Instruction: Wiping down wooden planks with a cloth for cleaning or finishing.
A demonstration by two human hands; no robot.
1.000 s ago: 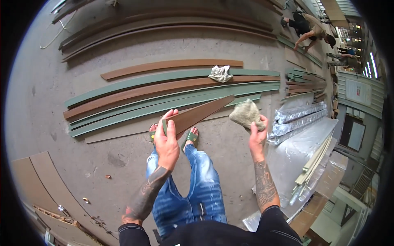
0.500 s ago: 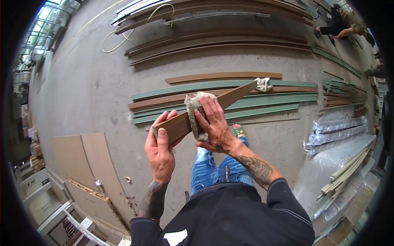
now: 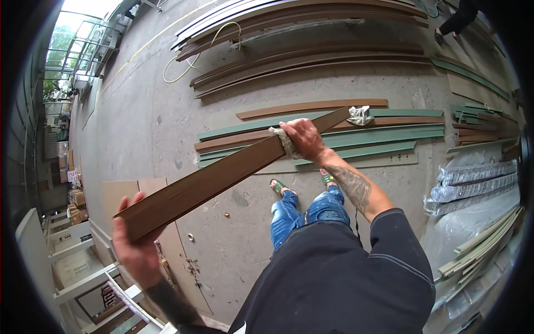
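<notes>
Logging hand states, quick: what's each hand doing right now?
Left hand: closed, holding one end of the brown board.
Right hand: closed, holding the fuzzy cloth against the board.

Brown plank (image 3: 206, 186) matt, grained, perhaps wood; rag (image 3: 287, 146) rough cloth; bundle wrap (image 3: 477, 173) glossy plastic

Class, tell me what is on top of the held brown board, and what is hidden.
A pale cloth lies across the brown board, with the right hand over it. The board's surface beneath them is covered, and whether the cloth wraps underneath cannot be seen.
</notes>
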